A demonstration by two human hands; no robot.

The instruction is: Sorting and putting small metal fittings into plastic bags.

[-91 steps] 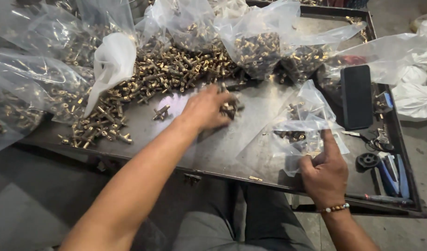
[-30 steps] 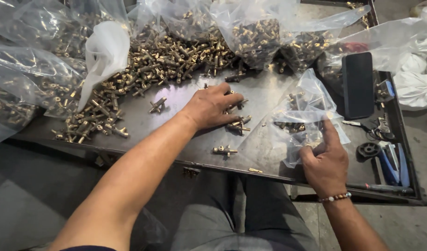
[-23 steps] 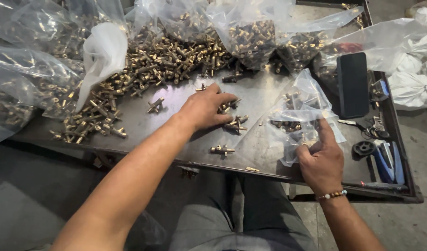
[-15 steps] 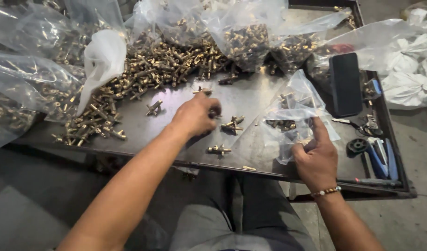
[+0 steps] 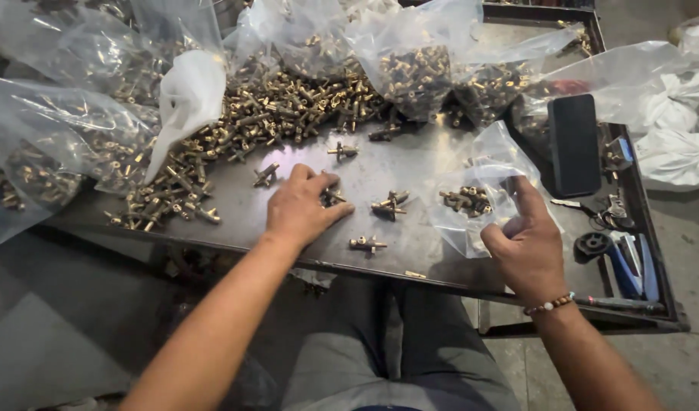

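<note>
Sorting brass fittings on a metal tray (image 5: 456, 268), largest to smallest.

Heap of brass fittings (image 5: 288, 114) and filled plastic bags (image 5: 410, 61) along the tray's far edge; black phone (image 5: 572, 144) toward the right edge; small clear bag (image 5: 483, 194) near the front edge, pinched at its mouth by right hand (image 5: 528, 247), thumb and fingers closed on the plastic. Left hand (image 5: 300, 209) flat at tray centre, fingers loosely curled over a few loose fittings (image 5: 333, 196), grip not clearly visible. Single fitting (image 5: 367, 244) close to the front edge: likely to roll off if swept carelessly; bag could spill if tilted.
</note>
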